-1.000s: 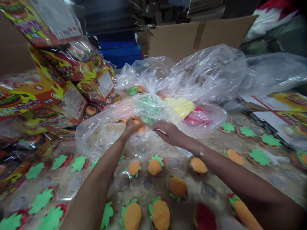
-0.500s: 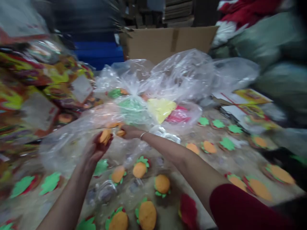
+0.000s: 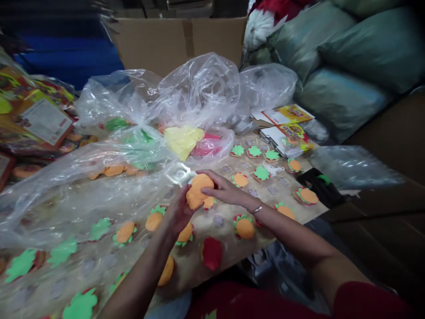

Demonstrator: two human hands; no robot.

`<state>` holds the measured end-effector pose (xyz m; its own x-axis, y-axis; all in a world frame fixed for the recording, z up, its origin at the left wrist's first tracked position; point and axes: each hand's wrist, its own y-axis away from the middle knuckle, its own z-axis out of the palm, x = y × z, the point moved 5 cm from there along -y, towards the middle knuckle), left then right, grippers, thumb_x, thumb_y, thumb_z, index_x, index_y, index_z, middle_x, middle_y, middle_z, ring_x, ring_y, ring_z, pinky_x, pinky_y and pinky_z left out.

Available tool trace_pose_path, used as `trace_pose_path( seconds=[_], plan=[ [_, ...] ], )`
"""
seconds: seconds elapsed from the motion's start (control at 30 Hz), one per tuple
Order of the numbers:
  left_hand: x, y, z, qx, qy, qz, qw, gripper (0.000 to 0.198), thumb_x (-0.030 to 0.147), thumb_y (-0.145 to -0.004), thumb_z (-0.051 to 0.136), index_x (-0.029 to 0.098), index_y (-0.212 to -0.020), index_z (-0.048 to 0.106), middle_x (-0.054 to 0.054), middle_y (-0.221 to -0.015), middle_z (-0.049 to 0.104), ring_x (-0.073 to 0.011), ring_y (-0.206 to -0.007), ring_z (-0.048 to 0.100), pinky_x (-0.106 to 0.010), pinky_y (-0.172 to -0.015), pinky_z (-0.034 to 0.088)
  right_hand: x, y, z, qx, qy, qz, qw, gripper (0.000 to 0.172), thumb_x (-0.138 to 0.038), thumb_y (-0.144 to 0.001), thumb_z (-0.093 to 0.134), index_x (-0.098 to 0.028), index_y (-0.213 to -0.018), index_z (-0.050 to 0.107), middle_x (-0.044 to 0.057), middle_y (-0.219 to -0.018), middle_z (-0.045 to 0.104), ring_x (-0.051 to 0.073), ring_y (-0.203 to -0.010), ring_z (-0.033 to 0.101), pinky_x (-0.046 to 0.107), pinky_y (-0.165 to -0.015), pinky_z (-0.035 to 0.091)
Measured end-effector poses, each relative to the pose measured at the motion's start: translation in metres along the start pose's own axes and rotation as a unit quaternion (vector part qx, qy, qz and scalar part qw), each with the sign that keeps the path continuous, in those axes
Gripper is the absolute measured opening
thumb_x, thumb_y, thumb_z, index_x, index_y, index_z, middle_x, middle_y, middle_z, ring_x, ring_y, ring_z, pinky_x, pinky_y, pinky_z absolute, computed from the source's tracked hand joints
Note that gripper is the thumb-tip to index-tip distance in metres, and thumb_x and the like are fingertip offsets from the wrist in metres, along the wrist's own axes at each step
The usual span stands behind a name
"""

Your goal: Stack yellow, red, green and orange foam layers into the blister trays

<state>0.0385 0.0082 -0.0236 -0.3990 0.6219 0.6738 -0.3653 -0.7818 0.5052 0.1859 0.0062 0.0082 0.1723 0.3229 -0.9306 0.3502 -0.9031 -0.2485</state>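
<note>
Orange bun-shaped pieces (image 3: 200, 185) are bunched together over the middle of the table. From below and the left, my left hand (image 3: 181, 209) is closed around them. My right hand (image 3: 226, 189) grips the same bunch from the right, thumb across the front and fingers behind. Just beyond my hands lies a clear plastic tray (image 3: 179, 173). Around them rest toy burger stacks, some topped with an orange bun (image 3: 244, 227), others with a green lettuce piece (image 3: 261, 173). A stack with a red top (image 3: 211, 253) lies near the front edge.
Large clear plastic bags (image 3: 202, 84) with yellow pieces (image 3: 183, 141), green and pink ones cover the table's back. Printed boxes (image 3: 46, 119) are piled at left, flattened cartons (image 3: 285, 126) at right. Beyond stand a cardboard box (image 3: 152, 44) and grey-green sacks (image 3: 368, 57).
Both hands have come from the open bag at the left toward the table's middle, bringing orange pieces. They are now together on one bunch. The view has turned right.
</note>
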Motion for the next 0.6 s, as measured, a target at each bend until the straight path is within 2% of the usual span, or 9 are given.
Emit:
trace_pose_path(
  seconds=[0.1,0.2,0.33,0.43,0.47,0.53,0.6],
  plan=[
    [-0.022,-0.004,0.020,-0.014,-0.014,-0.016,1.000,0.019,0.023,-0.081,0.065,0.015,-0.098,0.066,-0.005,-0.091,0.071,-0.0147,-0.072,0.066,-0.024,-0.063,0.057,-0.004,0.028,-0.018,0.061,0.178,-0.052,0.981,0.056,-0.039,-0.091,0.058,-0.022,-0.141,0.039,0.011,-0.123,0.051,0.023,-0.113,0.050,0.043,-0.098,0.045],
    [-0.038,-0.001,0.028,-0.043,-0.019,-0.029,0.998,0.024,0.023,-0.077,0.068,0.015,-0.100,0.067,-0.006,-0.092,0.071,-0.0144,-0.072,0.066,-0.023,-0.062,0.055,-0.007,0.051,-0.021,0.080,0.271,-0.079,0.956,0.054,-0.039,-0.092,0.057,-0.021,-0.141,0.041,0.012,-0.121,0.051,0.023,-0.113,0.051,0.042,-0.095,0.047],
    [-0.059,0.010,0.019,-0.032,-0.023,-0.068,0.997,0.028,0.034,-0.077,0.069,0.015,-0.097,0.069,-0.006,-0.086,0.071,-0.0165,-0.068,0.065,-0.025,-0.057,0.051,-0.013,0.079,-0.007,0.104,0.358,-0.127,0.919,0.032,-0.033,-0.093,0.056,-0.021,-0.122,0.057,0.012,-0.119,0.055,0.023,-0.111,0.052,0.041,-0.092,0.049],
    [-0.073,0.017,0.007,0.003,-0.045,-0.100,0.994,0.024,0.031,-0.071,0.072,0.015,-0.089,0.069,-0.005,-0.079,0.071,-0.0182,-0.066,0.064,-0.026,-0.055,0.048,-0.021,0.096,0.011,0.086,0.427,-0.173,0.884,0.016,-0.021,-0.095,0.051,-0.023,-0.105,0.063,0.010,-0.121,0.058,0.023,-0.114,0.051,0.043,-0.094,0.047],
    [-0.077,0.018,0.004,0.011,-0.050,-0.111,0.993,0.021,0.028,-0.069,0.073,0.015,-0.086,0.069,-0.005,-0.076,0.070,-0.0182,-0.066,0.064,-0.025,-0.055,0.047,-0.024,0.100,0.018,0.061,0.431,-0.186,0.881,0.018,-0.018,-0.096,0.048,-0.023,-0.102,0.064,0.008,-0.119,0.060,0.022,-0.112,0.052,0.041,-0.093,0.047],
    [-0.084,0.020,0.002,0.016,-0.051,-0.122,0.991,0.018,0.025,-0.066,0.073,0.015,-0.080,0.069,-0.004,-0.073,0.070,-0.0173,-0.065,0.063,-0.025,-0.057,0.047,-0.027,0.104,0.026,0.018,0.402,-0.191,0.895,0.022,-0.014,-0.097,0.043,-0.022,-0.103,0.063,0.007,-0.111,0.062,0.019,-0.107,0.054,0.036,-0.091,0.049],
    [-0.089,0.021,0.002,0.013,-0.043,-0.130,0.991,0.018,0.024,-0.065,0.071,0.015,-0.081,0.069,-0.004,-0.074,0.070,-0.0169,-0.066,0.064,-0.025,-0.059,0.048,-0.029,0.106,0.025,0.029,0.358,-0.155,0.920,0.021,-0.018,-0.097,0.045,-0.019,-0.112,0.060,0.009,-0.110,0.060,0.018,-0.106,0.054,0.034,-0.090,0.050]
  ],
)
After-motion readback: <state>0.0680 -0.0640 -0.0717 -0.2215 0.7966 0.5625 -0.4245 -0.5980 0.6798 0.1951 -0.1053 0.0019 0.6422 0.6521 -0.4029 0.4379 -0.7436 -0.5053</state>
